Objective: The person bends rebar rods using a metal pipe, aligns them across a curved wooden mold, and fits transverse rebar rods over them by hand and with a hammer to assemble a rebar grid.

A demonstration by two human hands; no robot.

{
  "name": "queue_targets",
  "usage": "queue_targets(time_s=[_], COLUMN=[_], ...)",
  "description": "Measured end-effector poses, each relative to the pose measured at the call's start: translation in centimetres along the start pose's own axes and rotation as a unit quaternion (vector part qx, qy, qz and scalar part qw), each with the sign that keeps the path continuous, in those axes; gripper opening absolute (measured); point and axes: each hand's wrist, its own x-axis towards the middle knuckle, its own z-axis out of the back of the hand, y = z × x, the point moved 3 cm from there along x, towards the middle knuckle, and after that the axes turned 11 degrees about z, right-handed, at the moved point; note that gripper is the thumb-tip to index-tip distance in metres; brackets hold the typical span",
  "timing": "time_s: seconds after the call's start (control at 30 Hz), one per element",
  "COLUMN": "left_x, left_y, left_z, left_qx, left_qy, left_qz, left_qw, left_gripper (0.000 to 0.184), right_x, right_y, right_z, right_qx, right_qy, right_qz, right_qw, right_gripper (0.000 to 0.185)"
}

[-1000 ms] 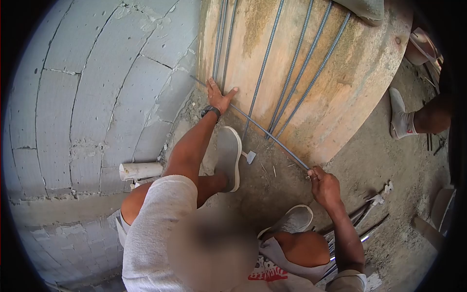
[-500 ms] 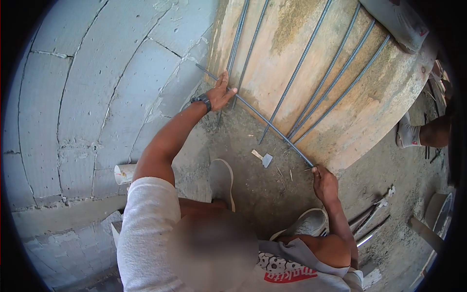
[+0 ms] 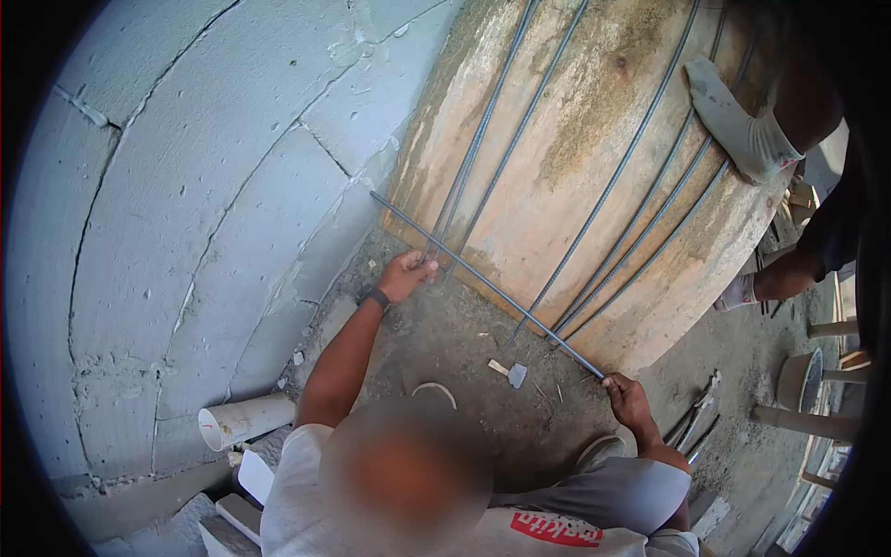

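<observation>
A thin ribbed crossbar [image 3: 497, 290] lies aslant over several lengthwise steel bars [image 3: 624, 169], near the lower edge of a wooden board [image 3: 566, 176]. Its right end is pinched in my right hand [image 3: 629, 401]. My left hand [image 3: 406, 276], with a dark band on the wrist, is just below the crossbar's left part, its fingers closed at the blurred lower ends of the left lengthwise bars. The crossbar's left end sticks out past the board, near the block wall [image 3: 241, 167].
A white pipe [image 3: 249, 420] lies by the wall at lower left. A small flat scrap [image 3: 517, 375] is on the floor. Another person's sock-covered foot [image 3: 742, 125] rests on the board. A bucket [image 3: 798, 381] and metal bars [image 3: 691, 418] are at the right.
My left hand has moved off the crossbar to below it, at the lengthwise bars' ends. My right hand still holds the crossbar's end. The view has shifted, and the other person's foot shows more fully.
</observation>
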Motion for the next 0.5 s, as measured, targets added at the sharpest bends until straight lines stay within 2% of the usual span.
queue_targets(time_s=[0.1, 0.2, 0.3, 0.37, 0.4, 0.43, 0.5], left_x=[0.3, 0.9, 1.3, 1.2, -1.9, -2.6, -2.4], left_y=[-1.9, -3.3, -4.4, -3.0, -4.6, -4.2, -1.9], left_z=[1.6, 4.1, 6.5, 6.2, 4.1, 2.7, 0.9], left_qx=[0.116, 0.281, 0.320, 0.191, 0.272, 0.281, 0.270], left_qy=[-0.022, -0.160, -0.191, -0.193, -0.237, -0.248, -0.230], left_qz=[0.035, -0.129, -0.038, -0.116, -0.133, -0.168, -0.161], left_qw=[0.992, 0.938, 0.927, 0.955, 0.923, 0.912, 0.921], left_gripper=[0.047, 0.053, 0.058, 0.063, 0.059, 0.053, 0.049], right_x=[-0.2, -1.0, -2.1, -2.0, -2.3, -2.5, -2.0], right_y=[0.7, 2.5, 2.1, 2.6, 1.2, -0.2, 1.3], right_z=[0.2, 0.8, -0.2, -0.7, -1.5, -2.3, -2.0], right_qx=[0.003, -0.029, -0.055, -0.071, -0.088, -0.099, -0.109], right_qy=[0.006, -0.011, -0.045, -0.041, -0.049, -0.056, -0.065], right_qz=[-0.007, -0.047, -0.058, -0.099, -0.085, -0.076, -0.085], right_qw=[1.000, 0.998, 0.996, 0.992, 0.991, 0.991, 0.988], right_gripper=[0.031, 0.030, 0.030, 0.029, 0.030, 0.032, 0.037])
